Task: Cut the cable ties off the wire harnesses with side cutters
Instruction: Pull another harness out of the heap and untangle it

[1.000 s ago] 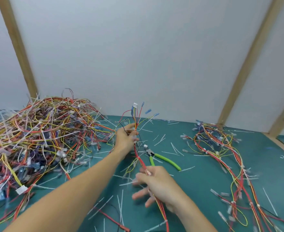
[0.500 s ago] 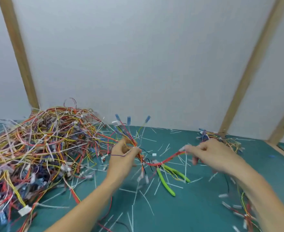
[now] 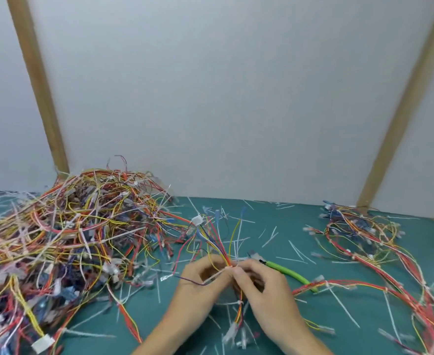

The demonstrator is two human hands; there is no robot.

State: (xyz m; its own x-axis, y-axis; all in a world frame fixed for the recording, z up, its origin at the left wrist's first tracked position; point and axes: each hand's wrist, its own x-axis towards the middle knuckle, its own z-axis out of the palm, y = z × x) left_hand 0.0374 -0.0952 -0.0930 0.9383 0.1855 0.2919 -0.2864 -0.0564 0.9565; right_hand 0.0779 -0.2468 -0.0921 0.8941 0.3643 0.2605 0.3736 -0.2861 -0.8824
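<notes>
Both hands meet at the middle of the green mat. My left hand (image 3: 202,280) and my right hand (image 3: 259,285) pinch one wire harness (image 3: 217,242) of red, yellow and blue wires at the same spot, where a white cable tie (image 3: 213,275) sticks out. The harness fans up and away to a white connector (image 3: 197,220), and its lower end hangs between my wrists. The side cutters (image 3: 286,270), with green handles, lie on the mat just right of my right hand, held by neither hand.
A big tangled pile of harnesses (image 3: 64,239) fills the left of the green mat (image 3: 300,239). A smaller bunch (image 3: 359,231) lies at the right, with red strands trailing forward. Cut white tie pieces (image 3: 296,249) litter the mat. A white wall with wooden posts stands behind.
My right hand came back from the right and now meets my left hand on the harness. The harness, stretched sideways before, now stands bunched between both hands.
</notes>
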